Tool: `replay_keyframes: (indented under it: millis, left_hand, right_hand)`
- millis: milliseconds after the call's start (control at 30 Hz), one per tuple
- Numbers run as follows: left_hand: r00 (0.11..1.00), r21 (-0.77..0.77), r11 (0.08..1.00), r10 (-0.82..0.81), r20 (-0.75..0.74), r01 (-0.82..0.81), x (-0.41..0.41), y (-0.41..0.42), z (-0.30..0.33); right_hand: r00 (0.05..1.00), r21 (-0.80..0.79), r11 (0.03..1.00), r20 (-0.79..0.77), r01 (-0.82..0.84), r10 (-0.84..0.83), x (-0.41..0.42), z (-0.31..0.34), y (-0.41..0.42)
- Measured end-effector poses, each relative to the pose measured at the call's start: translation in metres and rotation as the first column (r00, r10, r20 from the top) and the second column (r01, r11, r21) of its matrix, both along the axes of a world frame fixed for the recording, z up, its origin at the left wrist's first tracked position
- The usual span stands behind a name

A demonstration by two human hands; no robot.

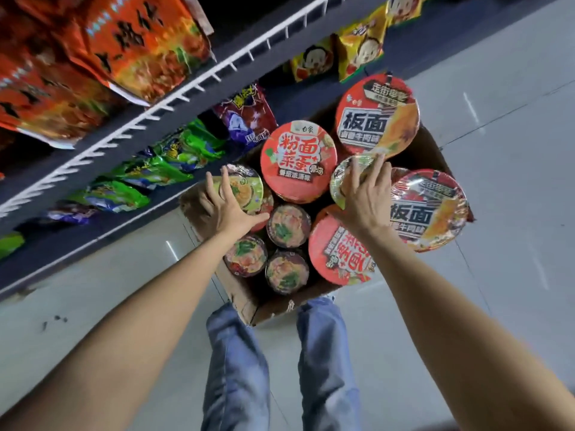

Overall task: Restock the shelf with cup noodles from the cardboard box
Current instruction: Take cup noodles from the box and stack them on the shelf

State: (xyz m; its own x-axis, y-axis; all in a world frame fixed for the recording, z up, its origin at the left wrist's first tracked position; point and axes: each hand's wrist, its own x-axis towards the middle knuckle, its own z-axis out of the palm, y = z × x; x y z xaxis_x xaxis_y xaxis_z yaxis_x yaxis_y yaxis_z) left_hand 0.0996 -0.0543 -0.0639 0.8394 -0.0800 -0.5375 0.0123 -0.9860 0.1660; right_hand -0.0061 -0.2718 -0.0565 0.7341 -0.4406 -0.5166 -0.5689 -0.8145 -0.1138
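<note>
A cardboard box (249, 301) stands on the floor in front of my legs, packed with cup noodles. Large red-lidded bowls (298, 160) sit on top, and smaller cups (287, 225) fill the middle. My left hand (225, 206) rests with spread fingers on a green-lidded cup (249, 188) at the box's left side. My right hand (365, 194) lies on another green-lidded cup (340, 181) between the red bowls. Whether either hand grips its cup is unclear.
The shelf unit (149, 115) runs along the left with a white wire rail. Orange noodle packs (130, 45) sit on the upper shelf; green and purple bags (186, 147) fill the lower one. Yellow snack bags (357, 48) stand farther back. Grey tiled floor (497, 119) lies to the right.
</note>
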Motion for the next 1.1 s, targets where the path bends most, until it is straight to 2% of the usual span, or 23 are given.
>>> replay_keyframes:
  millis: [100, 200, 300, 367, 433, 567, 667, 767, 833, 900, 967, 1033, 1100]
  left_hand:
    - [0.993, -0.008, 0.999, 0.041, 0.107, -0.040, -0.003, -0.003, -0.009]
    - [0.987, -0.024, 1.000, 0.012, 0.162, -0.008, -0.001, -0.004, -0.005]
    - [0.978, -0.032, 0.995, -0.083, 0.191, 0.091, -0.007, 0.003, 0.020]
    - [0.968, -0.038, 0.988, -0.138, 0.208, 0.149, -0.013, 0.011, 0.046]
    - [0.964, -0.066, 0.978, -0.180, 0.198, 0.196, -0.020, 0.018, 0.079]
    - [0.963, -0.187, 0.945, -0.253, 0.096, 0.268, -0.038, 0.030, 0.159]
    - [0.934, -0.259, 0.897, -0.339, 0.117, 0.358, -0.051, 0.042, 0.224]
    - [0.896, -0.348, 0.826, -0.393, 0.208, 0.443, -0.056, 0.053, 0.290]
    - [0.897, -0.462, 0.769, -0.366, 0.247, 0.442, -0.058, 0.057, 0.343]
    - [0.917, -0.554, 0.732, -0.296, 0.267, 0.398, -0.066, 0.069, 0.386]
    - [0.940, -0.560, 0.756, -0.252, 0.229, 0.339, -0.073, 0.088, 0.420]
    - [0.965, -0.548, 0.797, -0.177, 0.194, 0.256, -0.076, 0.113, 0.445]
    - [0.982, -0.576, 0.801, -0.076, 0.174, 0.164, -0.078, 0.141, 0.471]
  right_hand:
    - [0.999, -0.014, 0.999, 0.037, 0.031, -0.030, -0.002, -0.007, 0.001]
    - [0.996, 0.009, 1.000, 0.085, 0.025, -0.025, -0.005, 0.002, -0.003]
    - [0.974, -0.039, 0.995, 0.211, 0.093, -0.083, -0.012, 0.039, 0.001]
    - [0.930, -0.009, 0.983, 0.325, 0.182, -0.169, -0.020, 0.078, 0.007]
    - [0.880, 0.079, 0.971, 0.412, 0.224, -0.236, -0.029, 0.123, 0.014]
    - [0.804, 0.450, 0.866, 0.420, 0.218, -0.420, -0.038, 0.219, 0.021]
    - [0.792, 0.508, 0.855, 0.478, 0.105, -0.381, -0.036, 0.296, 0.032]
    - [0.802, 0.441, 0.888, 0.574, -0.129, -0.168, -0.026, 0.363, 0.054]
    - [0.783, 0.361, 0.891, 0.622, -0.275, -0.010, -0.018, 0.399, 0.072]
    - [0.748, 0.301, 0.873, 0.656, -0.384, 0.103, -0.010, 0.435, 0.092]
    - [0.718, 0.282, 0.849, 0.680, -0.448, 0.152, -0.002, 0.469, 0.110]
    - [0.699, 0.331, 0.809, 0.703, -0.486, 0.132, 0.006, 0.501, 0.125]
    - [0.704, 0.451, 0.724, 0.707, -0.521, 0.067, 0.013, 0.531, 0.141]
